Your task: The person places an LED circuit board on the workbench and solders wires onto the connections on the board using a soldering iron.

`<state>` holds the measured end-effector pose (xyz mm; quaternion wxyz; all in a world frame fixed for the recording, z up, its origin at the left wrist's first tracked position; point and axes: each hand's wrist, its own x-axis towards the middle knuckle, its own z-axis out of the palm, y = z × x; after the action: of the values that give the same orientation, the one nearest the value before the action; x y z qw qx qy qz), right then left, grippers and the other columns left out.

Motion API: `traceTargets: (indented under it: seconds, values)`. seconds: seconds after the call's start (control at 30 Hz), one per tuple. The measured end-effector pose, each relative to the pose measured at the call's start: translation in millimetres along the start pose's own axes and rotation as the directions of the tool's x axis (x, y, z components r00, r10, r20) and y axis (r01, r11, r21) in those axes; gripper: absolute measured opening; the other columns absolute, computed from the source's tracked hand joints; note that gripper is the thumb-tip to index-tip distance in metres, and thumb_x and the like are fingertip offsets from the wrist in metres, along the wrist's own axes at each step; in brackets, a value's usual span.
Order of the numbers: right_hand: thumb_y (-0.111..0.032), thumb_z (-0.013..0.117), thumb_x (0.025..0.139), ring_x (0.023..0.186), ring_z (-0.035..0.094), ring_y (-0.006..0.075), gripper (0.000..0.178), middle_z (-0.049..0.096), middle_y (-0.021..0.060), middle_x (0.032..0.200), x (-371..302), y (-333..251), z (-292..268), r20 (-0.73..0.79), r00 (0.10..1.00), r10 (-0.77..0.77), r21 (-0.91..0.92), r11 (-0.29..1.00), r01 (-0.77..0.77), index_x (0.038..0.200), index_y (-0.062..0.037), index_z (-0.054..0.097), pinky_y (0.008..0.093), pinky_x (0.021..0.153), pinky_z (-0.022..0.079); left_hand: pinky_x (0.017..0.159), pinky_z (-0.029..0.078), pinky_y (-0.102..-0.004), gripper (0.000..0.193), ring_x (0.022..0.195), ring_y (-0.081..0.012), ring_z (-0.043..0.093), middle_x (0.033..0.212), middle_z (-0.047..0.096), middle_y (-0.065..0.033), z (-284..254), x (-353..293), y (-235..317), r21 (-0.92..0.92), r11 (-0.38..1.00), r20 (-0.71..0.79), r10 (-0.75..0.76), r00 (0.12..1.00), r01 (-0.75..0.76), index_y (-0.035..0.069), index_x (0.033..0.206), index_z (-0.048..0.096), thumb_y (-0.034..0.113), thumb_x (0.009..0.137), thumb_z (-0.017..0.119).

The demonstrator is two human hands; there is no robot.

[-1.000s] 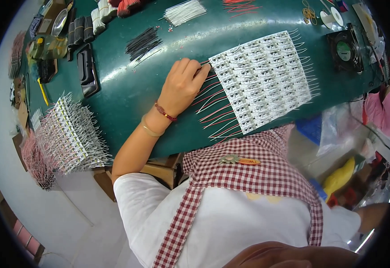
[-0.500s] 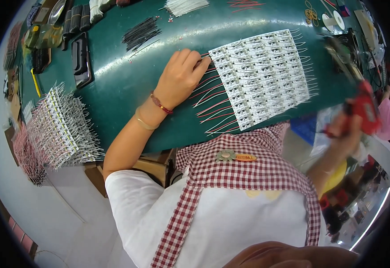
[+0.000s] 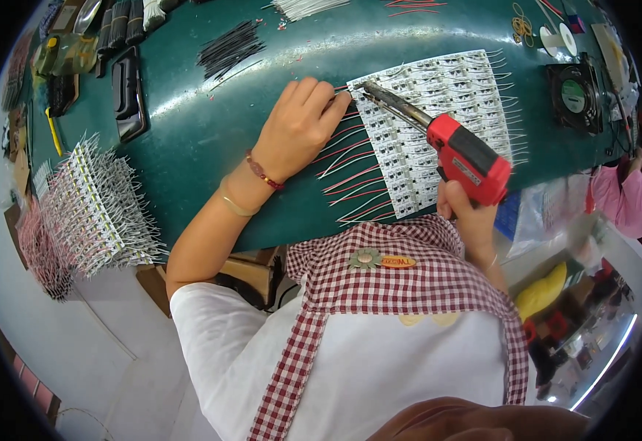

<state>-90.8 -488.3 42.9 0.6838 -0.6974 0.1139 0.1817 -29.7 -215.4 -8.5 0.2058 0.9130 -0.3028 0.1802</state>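
A panel of small white circuit boards [image 3: 424, 132] lies on the green table, with red and white wires [image 3: 350, 184] along its left edge and white ones along its right. At its upper left corner, my left hand [image 3: 303, 121] pinches a red wire whose end is hidden by the fingers. My right hand [image 3: 471, 213] grips a red and black soldering gun [image 3: 475, 158] from below. Its long metal nozzle crosses the panel, and the tip is at the upper left corner, close to my left fingertips. Whether the tip touches the board I cannot tell.
A bundle of black wires [image 3: 229, 48] and a white bundle [image 3: 310, 6] lie further back. To the left are a stack of wired boards [image 3: 101, 213] and a black stapler-like tool [image 3: 128, 95]. A small fan [image 3: 574, 95] and a wire spool [image 3: 557, 40] stand to the right.
My right hand has swung the soldering gun left from beside the fan, bringing its tip to the panel's upper left corner. My left hand has stayed nearly in place.
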Motion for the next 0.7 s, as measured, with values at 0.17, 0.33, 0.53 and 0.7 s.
traceTargets:
  seconds: [0.17, 0.33, 0.53, 0.7]
  values:
    - [-0.009, 0.07, 0.083, 0.051, 0.053, 0.0073, 0.014, 0.059, 0.001, 0.066, 0.2, 5.1, -0.4, -0.021, 1.0, 0.021, -0.094, 0.995, -0.023, 0.089, -0.0016, 0.06, 0.0218, 0.046, 0.041, 0.067, 0.043, -0.0334, 0.026, 0.075, -0.0232, 0.051, 0.081, 0.051, -0.0081, 1.6, -0.3, 0.1, -0.008, 1.0, -0.006, -0.002, 1.0, 0.002, 0.001, 0.098, 0.064, 0.003, 0.072, 0.059]
    - [-0.007, 0.067, 0.085, 0.051, 0.051, 0.0077, 0.011, 0.058, 0.0014, 0.065, -6.1, 2.9, -2.7, -0.026, 1.0, 0.006, 0.042, 0.999, -0.005, 0.09, -0.0008, 0.06, 0.0224, 0.047, 0.041, 0.067, 0.044, -0.0334, 0.027, 0.075, -0.0234, 0.051, 0.081, 0.051, -0.0082, 0.9, 0.5, 2.8, -0.001, 1.0, 0.003, -0.005, 1.0, 0.005, 0.0, 0.098, 0.064, 0.002, 0.071, 0.059]
    - [-0.007, 0.067, 0.085, 0.051, 0.051, 0.0078, 0.012, 0.057, 0.0014, 0.065, -5.9, -1.1, -5.7, -0.021, 0.999, 0.04, 0.047, 0.998, -0.039, 0.092, -0.0007, 0.059, 0.0227, 0.047, 0.041, 0.067, 0.044, -0.0331, 0.028, 0.074, -0.0234, 0.051, 0.081, 0.051, -0.0083, 1.4, 0.6, 3.3, -0.001, 1.0, 0.005, -0.008, 1.0, 0.008, 0.0, 0.098, 0.064, 0.001, 0.071, 0.059]
    - [-0.007, 0.07, 0.082, 0.052, 0.052, 0.0068, 0.015, 0.058, 0.0004, 0.065, -3.3, 6.9, -4.1, -0.022, 1.0, 0.02, -0.012, 1.0, -0.021, 0.092, -0.0019, 0.06, 0.0221, 0.047, 0.041, 0.067, 0.044, -0.0329, 0.028, 0.074, -0.0233, 0.052, 0.081, 0.051, -0.0083, 0.9, 2.9, 3.8, 0.002, 1.0, -0.001, -0.002, 1.0, 0.002, 0.0, 0.098, 0.064, 0.0, 0.07, 0.059]
